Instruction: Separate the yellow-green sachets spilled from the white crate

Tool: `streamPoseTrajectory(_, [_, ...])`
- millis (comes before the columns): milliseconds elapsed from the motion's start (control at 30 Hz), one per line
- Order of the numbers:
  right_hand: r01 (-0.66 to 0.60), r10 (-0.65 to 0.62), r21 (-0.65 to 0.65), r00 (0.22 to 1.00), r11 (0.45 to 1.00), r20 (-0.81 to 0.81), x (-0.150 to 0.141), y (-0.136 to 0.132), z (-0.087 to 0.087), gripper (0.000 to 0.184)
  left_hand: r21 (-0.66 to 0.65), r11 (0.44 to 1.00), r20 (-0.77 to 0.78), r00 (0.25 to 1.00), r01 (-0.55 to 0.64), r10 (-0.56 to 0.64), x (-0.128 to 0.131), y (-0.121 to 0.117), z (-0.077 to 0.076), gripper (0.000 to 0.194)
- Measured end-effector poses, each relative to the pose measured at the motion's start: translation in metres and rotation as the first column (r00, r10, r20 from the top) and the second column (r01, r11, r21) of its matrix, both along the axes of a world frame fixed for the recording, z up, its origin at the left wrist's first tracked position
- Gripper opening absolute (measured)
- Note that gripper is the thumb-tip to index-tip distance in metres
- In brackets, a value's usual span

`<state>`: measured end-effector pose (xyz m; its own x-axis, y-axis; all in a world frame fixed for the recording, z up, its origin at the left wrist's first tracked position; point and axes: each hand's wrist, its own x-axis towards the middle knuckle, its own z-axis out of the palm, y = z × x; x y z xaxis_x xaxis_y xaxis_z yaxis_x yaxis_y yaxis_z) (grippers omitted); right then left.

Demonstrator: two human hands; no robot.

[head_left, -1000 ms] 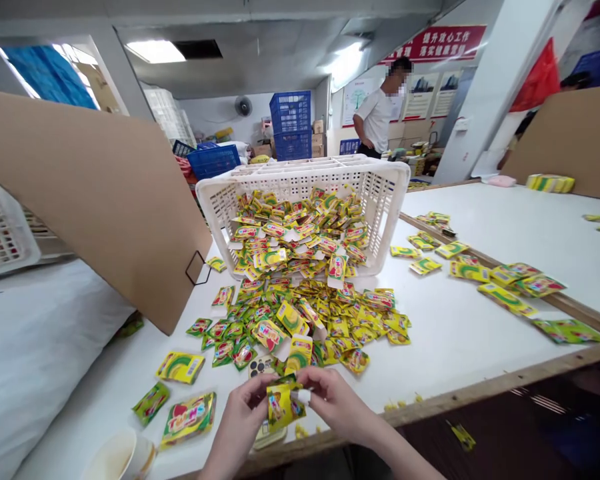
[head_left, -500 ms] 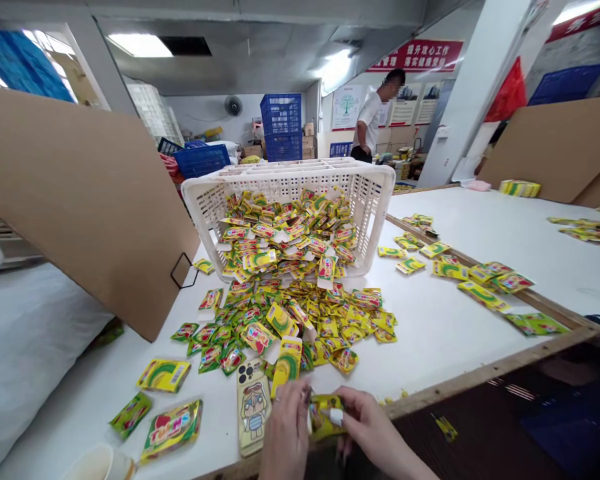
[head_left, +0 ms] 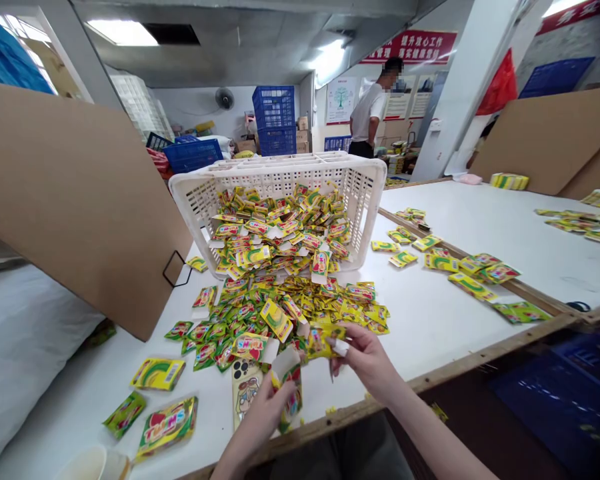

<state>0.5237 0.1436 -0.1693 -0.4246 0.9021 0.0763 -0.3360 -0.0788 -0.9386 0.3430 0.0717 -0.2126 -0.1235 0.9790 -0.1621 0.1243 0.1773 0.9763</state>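
My left hand (head_left: 266,412) is closed around a small printed candy box (head_left: 293,397) with its white flap standing open at the top. Between the fingers and thumb of my right hand (head_left: 367,360) is a yellow candy packet (head_left: 321,340), held up just above and right of that box. White shows on the right thumb. A phone in a cartoon case (head_left: 244,387) lies partly behind my left hand. Beyond both hands spreads a heap of green and yellow packets (head_left: 230,327), with a few open boxes on top, one a yellow box (head_left: 276,320).
A white plastic crate (head_left: 375,213) lies on its side, spilling small boxes (head_left: 280,230). At the near left are larger candy boxes (head_left: 167,427) and a paper cup (head_left: 97,463). A cardboard sheet (head_left: 95,207) leans at left. A person (head_left: 367,110) stands in the background.
My hands have moved apart and up. The left now holds a small open box upright; the right has lifted the yellow packet away from the table edge. The view has shifted slightly.
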Motion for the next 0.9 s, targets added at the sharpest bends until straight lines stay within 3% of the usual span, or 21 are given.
streamPoseTrajectory(67, [-0.057,0.056,0.058,0.998,0.997,0.01,-0.012,-0.002,0.005,0.02,-0.019,0.988,0.204,0.968,0.151,-0.144,0.006,-0.007,0.012,0.038])
streamPoseTrajectory(133, [-0.104,0.079,0.203,0.988,0.974,0.13,-0.016,-0.005,0.01,0.015,-0.023,0.977,0.233,0.952,0.21,-0.199,0.012,-0.01,0.022,0.038])
streamPoseTrajectory(200, [-0.202,0.064,0.403,0.942,0.893,0.33,-0.01,-0.01,0.018,0.015,-0.007,0.979,0.209,0.958,0.204,-0.198,0.016,-0.012,0.027,0.043])
streamPoseTrajectory(267, [-0.355,0.035,0.517,0.848,0.779,0.529,0.0,-0.017,0.03,0.029,0.032,0.973,0.204,0.952,0.226,-0.228,0.02,-0.012,0.029,0.06])
streamPoseTrajectory(367, [-0.564,0.065,0.474,0.686,0.676,0.724,0.013,-0.025,0.047,0.042,0.009,0.942,0.21,0.92,0.336,-0.331,0.028,-0.013,0.029,0.086])
streamPoseTrajectory(433, [-0.634,0.121,0.429,0.638,0.644,0.76,0.018,-0.028,0.049,0.042,-0.02,0.913,0.222,0.892,0.408,-0.393,0.032,-0.013,0.026,0.094])
streamPoseTrajectory(500, [-0.564,0.116,0.418,0.682,0.712,0.722,0.022,-0.029,0.041,0.043,-0.012,0.903,0.242,0.877,0.43,-0.414,0.035,-0.014,0.022,0.096])
streamPoseTrajectory(600, [-0.342,-0.021,0.428,0.761,0.837,0.649,0.027,-0.034,0.017,0.037,-0.002,0.881,0.324,0.834,0.473,-0.447,0.037,-0.014,0.011,0.1])
streamPoseTrajectory(667, [-0.305,-0.053,0.445,0.774,0.842,0.63,0.033,-0.039,0.003,0.03,-0.017,0.845,0.395,0.78,0.535,-0.486,0.037,-0.015,0.002,0.106])
streamPoseTrajectory(733, [-0.352,0.013,0.41,0.772,0.841,0.636,0.039,-0.045,-0.002,0.031,-0.03,0.823,0.443,0.746,0.567,-0.498,0.039,-0.015,-0.005,0.11])
streamPoseTrajectory(900, [-0.471,0.163,0.26,0.684,0.843,0.711,0.053,-0.056,0.007,0.035,-0.13,0.787,0.331,0.775,0.603,-0.539,0.058,-0.011,-0.019,0.115])
